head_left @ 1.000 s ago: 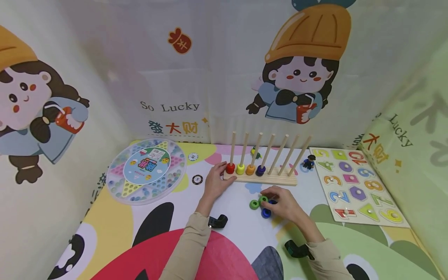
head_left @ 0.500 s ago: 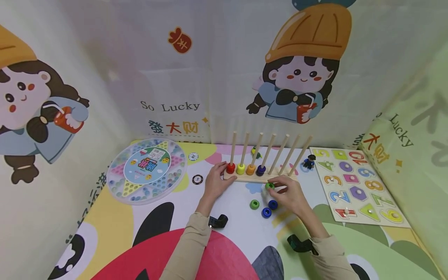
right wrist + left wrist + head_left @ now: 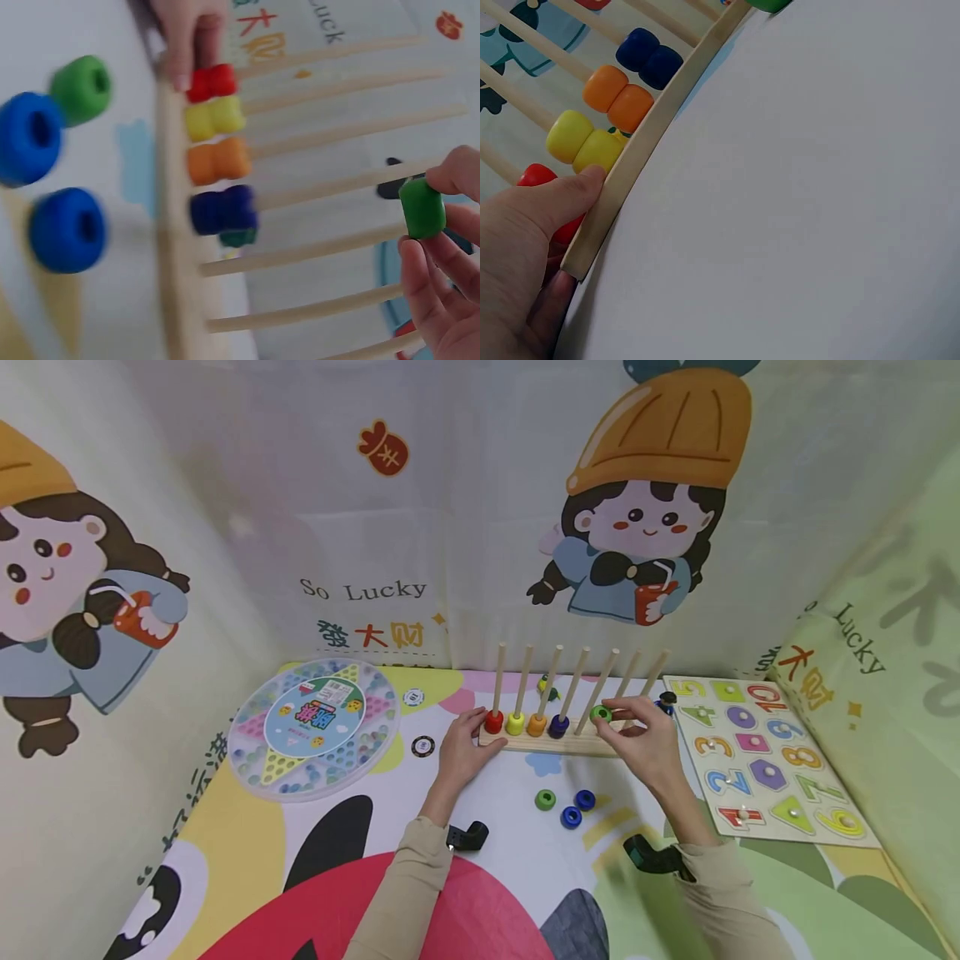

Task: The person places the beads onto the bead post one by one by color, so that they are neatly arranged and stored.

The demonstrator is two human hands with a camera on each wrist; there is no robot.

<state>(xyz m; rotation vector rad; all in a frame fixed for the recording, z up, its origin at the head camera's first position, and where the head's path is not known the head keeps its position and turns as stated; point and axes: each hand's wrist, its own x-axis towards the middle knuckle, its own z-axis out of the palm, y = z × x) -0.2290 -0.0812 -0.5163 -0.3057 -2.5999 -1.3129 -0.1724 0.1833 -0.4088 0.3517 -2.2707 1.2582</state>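
Note:
My left hand grips the left end of a wooden peg rack, its thumb against the front edge in the left wrist view. Two beads each sit on the first pegs: red beads, yellow beads, orange beads and dark blue beads. The three pegs to their right carry no beads. My right hand pinches a green bead between thumb and fingers. In the head view that bead overlaps the rack near the fifth peg, and the right wrist view shows it beside the pegs' upper part.
Another green bead and two blue beads lie in front of the rack. A round marble board is at left, with chips nearby. A number puzzle board lies right. Small toy figures stand behind the rack.
My right hand has picked up a green bead from the loose group and carried it up and rightward to the rack. The left hand has stayed at the rack's end.

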